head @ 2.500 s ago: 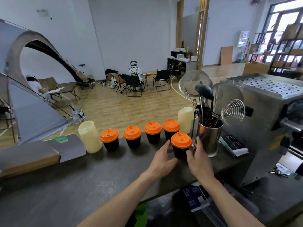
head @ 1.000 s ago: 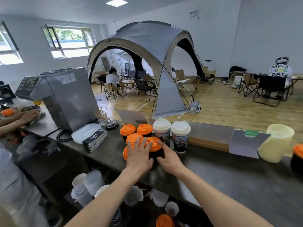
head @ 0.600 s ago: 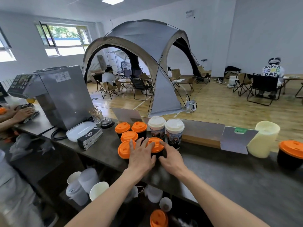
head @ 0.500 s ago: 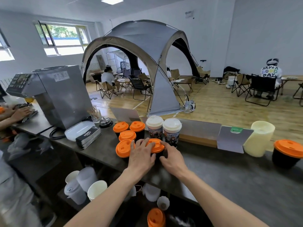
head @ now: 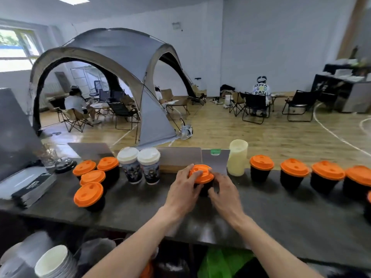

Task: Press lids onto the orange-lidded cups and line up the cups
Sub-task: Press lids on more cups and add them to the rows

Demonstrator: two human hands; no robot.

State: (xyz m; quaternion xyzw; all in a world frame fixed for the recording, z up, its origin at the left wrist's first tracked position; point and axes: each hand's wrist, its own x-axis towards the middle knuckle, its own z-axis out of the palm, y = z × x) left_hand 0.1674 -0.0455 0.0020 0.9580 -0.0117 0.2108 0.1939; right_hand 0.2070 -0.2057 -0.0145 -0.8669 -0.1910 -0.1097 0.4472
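Moved rightward from the cluster: cup (head: 201, 182), both hands (head: 202, 189) clamped round it; hasty sliding risks tipping.

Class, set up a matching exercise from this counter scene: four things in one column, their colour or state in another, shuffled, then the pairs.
Things:
1. held cup's lid
2. pale pitcher
3. two tall printed cups
4. counter

Descriptions:
A. white lids
B. dark grey surface
C. orange, under both hands
D. cream, between the held cup and the cup row

Pairs: 1-C, 2-D, 3-A, 4-B
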